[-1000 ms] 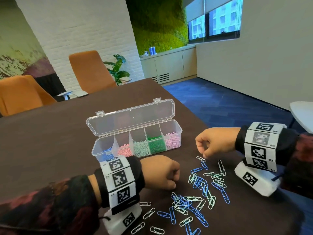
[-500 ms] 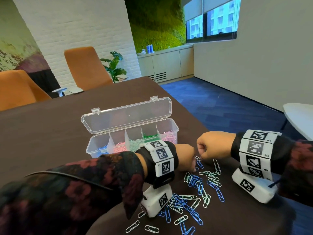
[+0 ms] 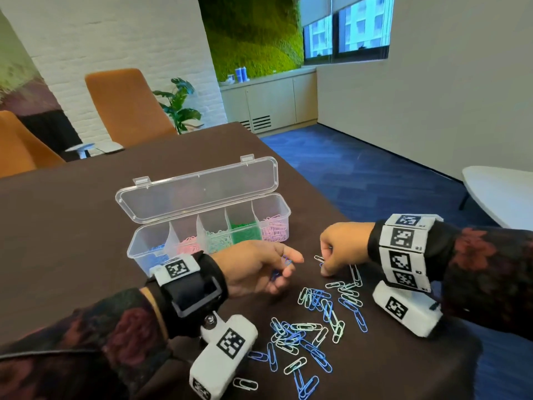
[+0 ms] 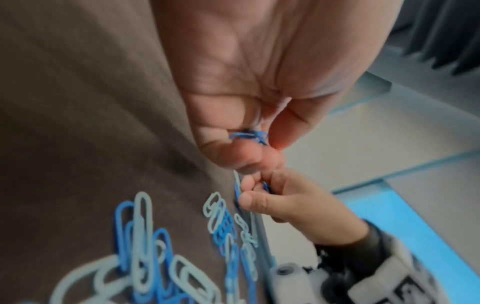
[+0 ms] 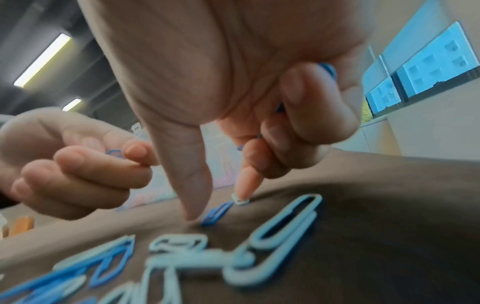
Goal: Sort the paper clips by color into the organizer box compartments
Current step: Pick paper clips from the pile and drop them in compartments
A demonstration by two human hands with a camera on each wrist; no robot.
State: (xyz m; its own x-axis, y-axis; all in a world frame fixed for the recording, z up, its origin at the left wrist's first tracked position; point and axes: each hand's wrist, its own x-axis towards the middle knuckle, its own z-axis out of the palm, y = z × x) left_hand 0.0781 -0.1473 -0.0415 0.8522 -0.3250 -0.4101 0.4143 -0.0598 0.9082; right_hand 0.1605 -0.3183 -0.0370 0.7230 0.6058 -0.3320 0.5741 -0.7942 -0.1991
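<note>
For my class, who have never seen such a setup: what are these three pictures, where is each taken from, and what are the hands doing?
No machine here: a person works with bare hands, wearing three cameras. One picture comes from the head, one from each wrist, looking along the fingers. The white patterned blocks are the wrist cameras. On the brown table stands an open clear organizer box with clips sorted by colour. Loose blue and pale paper clips lie in front. The left hand pinches blue clips. The right hand also holds blue clips and reaches its thumb and forefinger to more on the table.

Both hands (image 5: 233, 102) over paper clips (image 5: 272, 236)
</note>
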